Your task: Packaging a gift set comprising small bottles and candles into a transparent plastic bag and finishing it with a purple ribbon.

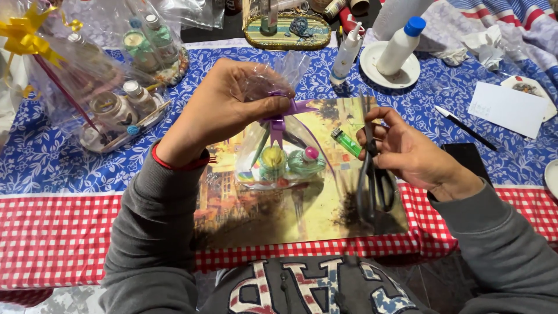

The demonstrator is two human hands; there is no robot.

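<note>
- Head view: we see the left hand (224,104) pinching the gathered neck of a small clear gift bag (279,145), fingers (273,107) clamped on the cellophane just above a purple ribbon bow (285,116); our read is the grip keeps the neck bunched so the bow stays tight.
- The bag stands upright on a printed picture board (302,215), near the middle of the bench (58,232); inside it sit 2 small items, 1 yellow-green, 1 teal with a pink top.
- The right hand (407,154) holds 2 things at once: black scissors (372,174), blades up and handles hanging down, and a green lighter (346,141) pointing toward the bag. Fingers curled shut around both; probably held that way so both tools stay ready just beside the ribbon.
- Scissors blades look closed, hard to tell.
- Far left: 2 larger wrapped gift sets (116,104), 1 with a yellow bow (23,32), well apart from the hands.
- Far side: white glue bottle with blue cap (401,43) leaning on a white plate (410,75), a smaller nozzle bottle (346,55), a white card (508,107), a black pen (465,128).
</note>
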